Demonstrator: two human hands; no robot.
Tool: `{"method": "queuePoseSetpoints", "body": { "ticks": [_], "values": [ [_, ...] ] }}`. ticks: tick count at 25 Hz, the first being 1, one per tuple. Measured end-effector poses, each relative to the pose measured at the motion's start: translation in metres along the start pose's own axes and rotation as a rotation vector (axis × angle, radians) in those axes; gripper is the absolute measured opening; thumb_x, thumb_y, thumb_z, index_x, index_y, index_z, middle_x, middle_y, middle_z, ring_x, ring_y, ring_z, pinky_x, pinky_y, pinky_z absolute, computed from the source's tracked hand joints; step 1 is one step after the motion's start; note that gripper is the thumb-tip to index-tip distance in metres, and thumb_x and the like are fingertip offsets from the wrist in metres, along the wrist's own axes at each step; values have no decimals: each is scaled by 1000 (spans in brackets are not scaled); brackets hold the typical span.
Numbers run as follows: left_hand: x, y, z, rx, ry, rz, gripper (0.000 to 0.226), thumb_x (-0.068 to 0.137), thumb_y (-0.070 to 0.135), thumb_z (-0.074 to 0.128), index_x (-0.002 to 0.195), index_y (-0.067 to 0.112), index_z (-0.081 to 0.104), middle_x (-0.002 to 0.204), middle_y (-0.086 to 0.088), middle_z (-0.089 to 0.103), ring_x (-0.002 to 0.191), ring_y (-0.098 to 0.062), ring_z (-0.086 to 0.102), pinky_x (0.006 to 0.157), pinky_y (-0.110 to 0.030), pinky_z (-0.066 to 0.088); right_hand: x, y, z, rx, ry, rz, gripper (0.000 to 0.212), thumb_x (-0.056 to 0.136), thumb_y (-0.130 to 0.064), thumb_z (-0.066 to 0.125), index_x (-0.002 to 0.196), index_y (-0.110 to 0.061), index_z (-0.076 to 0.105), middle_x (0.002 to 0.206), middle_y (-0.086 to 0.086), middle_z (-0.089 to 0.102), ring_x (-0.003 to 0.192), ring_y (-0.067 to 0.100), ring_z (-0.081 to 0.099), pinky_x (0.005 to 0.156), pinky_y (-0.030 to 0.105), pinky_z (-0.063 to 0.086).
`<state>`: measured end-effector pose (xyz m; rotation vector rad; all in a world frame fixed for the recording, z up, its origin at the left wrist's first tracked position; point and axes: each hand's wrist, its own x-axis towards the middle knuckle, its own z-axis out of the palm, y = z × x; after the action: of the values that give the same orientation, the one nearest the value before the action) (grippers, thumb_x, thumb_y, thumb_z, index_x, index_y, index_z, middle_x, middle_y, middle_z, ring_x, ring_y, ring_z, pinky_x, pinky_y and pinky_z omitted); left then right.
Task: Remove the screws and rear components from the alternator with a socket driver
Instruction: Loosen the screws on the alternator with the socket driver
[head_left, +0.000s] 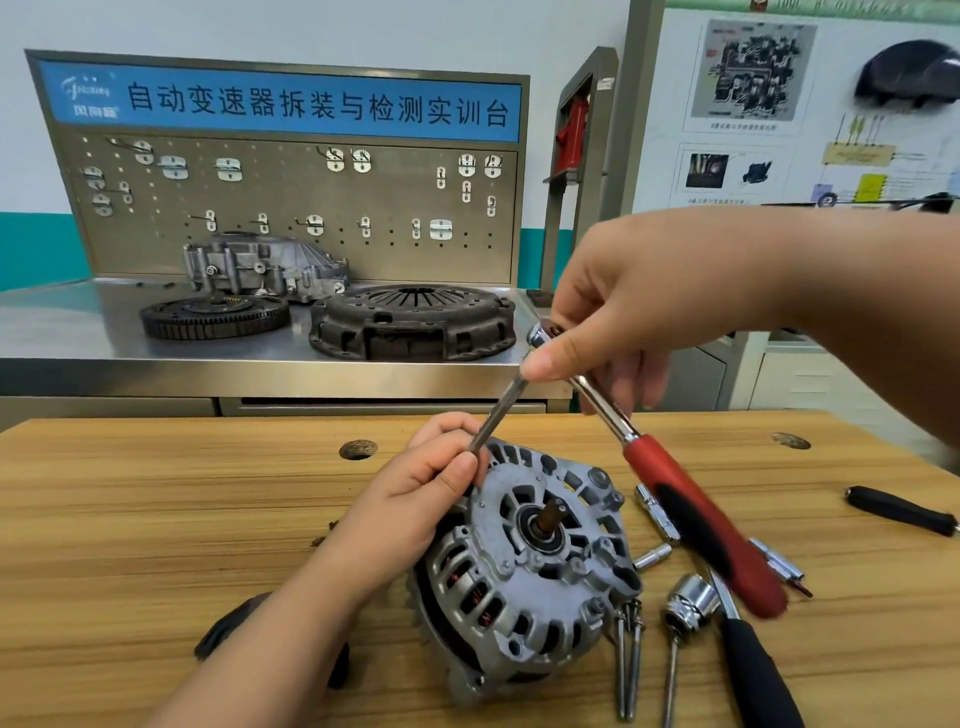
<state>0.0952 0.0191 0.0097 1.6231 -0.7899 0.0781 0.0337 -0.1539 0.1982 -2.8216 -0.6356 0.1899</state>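
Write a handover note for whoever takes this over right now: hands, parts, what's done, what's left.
Left hand pinches the extension bar low down, steadying its tip at the alternator's far-left rim.
Right hand grips the ratchet at its head, with the red handle angled down to the right.
The alternator lies tilted on the wooden bench, shaft end up.
Done: at least two long bolts are out, lying just right of it near loose sockets.
Left: the fastener under the bar. The housing halves look joined, and the rear side is hidden.
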Motion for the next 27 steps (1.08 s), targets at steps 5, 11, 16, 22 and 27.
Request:
{"method": "queuePoseSetpoints", "body": {
  "ticks": [5,11,16,22,27],
  "values": [
    [-1,-1,-4,-21,-28,-12,24,87,32,45,73,28,65,115,6,51,109,-7,52,92,-21,43,9,11,2,-448,293,-225,20,78,-38,73,98,-33,71,74,-21,63,71,-8,55,60,5,36],
    [2,-4,-1,4,31,10,22,86,26,47,76,18,64,111,3,53,108,-9,52,97,-34,42,7,9,-1,-235,153,-102,43,69,-61,62,75,-19,69,52,-13,62,49,-3,55,49,11,37],
    [0,1,-2,13,8,-6,24,86,32,46,73,27,67,111,4,54,109,-4,53,90,-16,43,8,11,0,-367,248,-243,30,76,-41,71,100,-24,74,86,-7,72,80,6,64,78,23,47],
    [0,1,3,3,71,29,23,90,29,51,74,20,66,105,3,57,100,-9,56,86,-25,47,7,5,-2,-208,140,-87,38,76,-54,66,77,-17,71,56,-14,66,56,-7,61,65,14,40],
    [0,0,3,27,70,4,25,85,32,48,85,20,70,112,3,58,109,-8,55,89,-25,46,7,8,1,-405,135,-77,33,77,-52,66,83,-19,66,59,-12,63,57,-1,56,54,15,37]
  ]
}}
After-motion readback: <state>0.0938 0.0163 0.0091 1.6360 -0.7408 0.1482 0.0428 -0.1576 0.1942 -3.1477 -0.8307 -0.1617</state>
